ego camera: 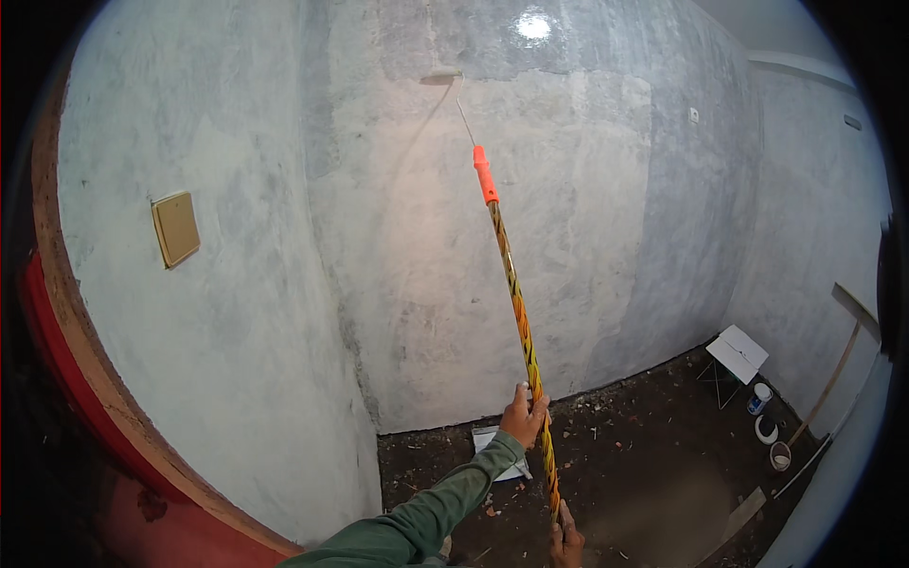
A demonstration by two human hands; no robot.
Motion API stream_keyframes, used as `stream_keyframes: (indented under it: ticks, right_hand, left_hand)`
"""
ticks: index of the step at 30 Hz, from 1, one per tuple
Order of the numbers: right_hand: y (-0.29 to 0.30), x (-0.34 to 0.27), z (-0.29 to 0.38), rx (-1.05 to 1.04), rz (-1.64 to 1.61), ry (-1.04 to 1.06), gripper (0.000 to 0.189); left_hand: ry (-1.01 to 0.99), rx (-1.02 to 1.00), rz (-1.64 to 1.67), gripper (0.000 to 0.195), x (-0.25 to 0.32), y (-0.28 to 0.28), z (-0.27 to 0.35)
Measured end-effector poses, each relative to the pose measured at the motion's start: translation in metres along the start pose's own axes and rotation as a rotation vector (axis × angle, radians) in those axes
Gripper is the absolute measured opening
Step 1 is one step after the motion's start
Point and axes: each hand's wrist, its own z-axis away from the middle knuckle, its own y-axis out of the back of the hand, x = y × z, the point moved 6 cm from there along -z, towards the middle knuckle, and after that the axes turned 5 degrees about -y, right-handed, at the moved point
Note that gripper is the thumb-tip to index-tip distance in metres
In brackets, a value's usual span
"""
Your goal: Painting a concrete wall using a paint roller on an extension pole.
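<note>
A paint roller (444, 73) touches the upper part of the wall (440, 234) facing me. Its bent wire frame runs down to an orange plastic handle (485, 175), fixed on a long pole (524, 319) with a yellow, orange and black flame pattern. Partway down the pole, my left hand (524, 417) is closed around it, in a green sleeve. Lower, near the bottom edge of the picture, my right hand (567, 543) grips the same pole. The wall shows a paler patch below and around the roller, with darker grey above and to the right.
A white tray or board (508, 465) lies on the dark, debris-strewn floor behind my left forearm. At right stand a small folding table (738, 353), a paint can (760, 397) and a bucket (780, 456), near a leaning wooden-handled tool (827, 383). A covered box (176, 228) sits on the left wall.
</note>
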Motion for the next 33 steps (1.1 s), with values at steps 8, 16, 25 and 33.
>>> stream_keyframes:
  ticks: [8, 16, 25, 33]
  right_hand:
    - [0.019, -0.001, -0.019, 0.003, 0.024, 0.001, 0.046]
    - [0.033, -0.010, -0.053, 0.220, 0.243, 0.219, 0.051]
    - [0.038, -0.018, -0.080, 0.157, 0.160, 0.063, 0.051]
    - [0.038, 0.010, -0.045, 0.183, 0.237, 0.076, 0.050]
  left_hand:
    - [0.053, 0.001, 0.012, 0.056, 0.000, -0.013, -0.017]
    - [-0.039, 0.089, 0.120, 0.048, 0.006, -0.022, -0.059]
    - [-0.071, 0.114, 0.110, 0.046, 0.002, -0.019, -0.087]
    - [0.071, 0.073, 0.066, 0.034, -0.017, -0.042, -0.042]
